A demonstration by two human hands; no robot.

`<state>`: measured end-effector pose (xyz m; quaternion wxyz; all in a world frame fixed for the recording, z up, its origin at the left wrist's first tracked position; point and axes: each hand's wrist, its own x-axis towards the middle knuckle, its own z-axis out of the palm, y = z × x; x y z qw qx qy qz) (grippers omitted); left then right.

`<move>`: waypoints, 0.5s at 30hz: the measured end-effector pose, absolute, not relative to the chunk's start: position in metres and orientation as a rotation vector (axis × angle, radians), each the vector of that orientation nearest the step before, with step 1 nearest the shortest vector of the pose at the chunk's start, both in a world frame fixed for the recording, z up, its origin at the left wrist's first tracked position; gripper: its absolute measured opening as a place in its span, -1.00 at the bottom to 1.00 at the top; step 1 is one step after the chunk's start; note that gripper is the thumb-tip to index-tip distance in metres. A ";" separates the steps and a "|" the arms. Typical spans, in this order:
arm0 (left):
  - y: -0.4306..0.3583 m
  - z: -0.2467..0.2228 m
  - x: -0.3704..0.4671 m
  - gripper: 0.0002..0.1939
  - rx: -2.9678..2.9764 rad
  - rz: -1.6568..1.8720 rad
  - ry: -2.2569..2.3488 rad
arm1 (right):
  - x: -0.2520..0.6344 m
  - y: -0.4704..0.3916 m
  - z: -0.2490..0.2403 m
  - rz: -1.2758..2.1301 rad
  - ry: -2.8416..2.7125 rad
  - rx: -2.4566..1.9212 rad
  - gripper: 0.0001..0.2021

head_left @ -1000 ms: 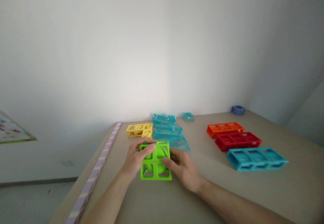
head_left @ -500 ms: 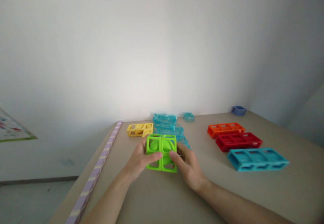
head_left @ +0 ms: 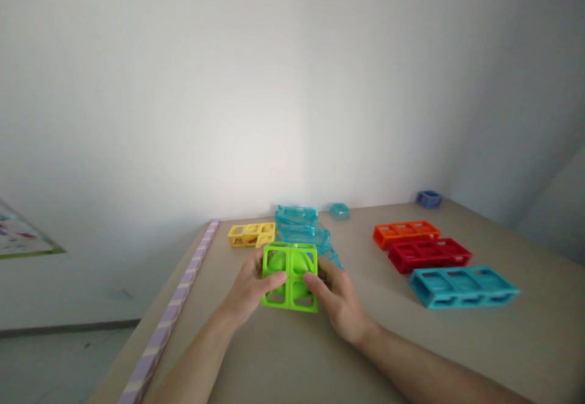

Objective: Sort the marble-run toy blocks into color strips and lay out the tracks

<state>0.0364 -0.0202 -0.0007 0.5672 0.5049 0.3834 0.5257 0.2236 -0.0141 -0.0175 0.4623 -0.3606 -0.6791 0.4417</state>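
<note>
Between my two hands is a lime-green openwork block (head_left: pixel 289 277), a square of window-like cells with a rounded green shape inside. My left hand (head_left: pixel 249 285) grips its left side, thumb across the front face. On the right side my right hand (head_left: pixel 339 297) does the same, its thumb on the front near the middle. The fingers of both hands are partly hidden behind the block. Just beyond the block lie clear teal plastic pieces (head_left: pixel 297 216), and a yellow openwork block (head_left: pixel 251 233) rests to their left.
On the right of the table (head_left: pixel 365 361) lie an orange block (head_left: pixel 406 232), a red block (head_left: pixel 429 254) and a teal block (head_left: pixel 464 286). Farther back are a small blue block (head_left: pixel 429 198) and a clear teal piece (head_left: pixel 339 211). A purple striped strip (head_left: pixel 178 300) runs along the left edge.
My left thumb has slid slightly left on the green block's face. The block and both hands otherwise stay nearly in place; the whole view has shifted slightly.
</note>
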 end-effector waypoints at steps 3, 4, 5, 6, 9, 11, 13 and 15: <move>-0.020 0.000 0.036 -0.60 1.216 1.222 0.881 | 0.224 -0.014 -0.018 1.094 -1.675 -0.880 -0.60; -0.020 0.000 0.036 -0.60 1.218 1.219 0.877 | 0.224 -0.014 -0.018 1.094 -1.675 -0.880 -0.60; -0.020 0.000 0.037 -0.59 1.217 1.215 0.873 | 0.224 -0.014 -0.019 1.093 -1.673 -0.881 -0.60; -0.021 0.000 0.037 -0.58 1.214 1.211 0.869 | 0.224 -0.014 -0.019 1.093 -1.673 -0.883 -0.60; -0.021 0.001 0.038 -0.53 1.200 1.195 0.861 | 0.225 -0.013 -0.021 1.081 -1.681 -0.894 -0.60; -0.021 0.002 0.038 -0.45 1.190 1.185 0.866 | 0.225 -0.012 -0.021 1.066 -1.702 -0.901 -0.61; -0.021 0.003 0.037 -0.37 1.185 1.184 0.883 | 0.225 -0.012 -0.021 1.042 -1.726 -0.908 -0.63; -0.021 0.003 0.037 -0.34 1.194 1.190 0.892 | 0.225 -0.013 -0.020 1.018 -1.741 -0.911 -0.63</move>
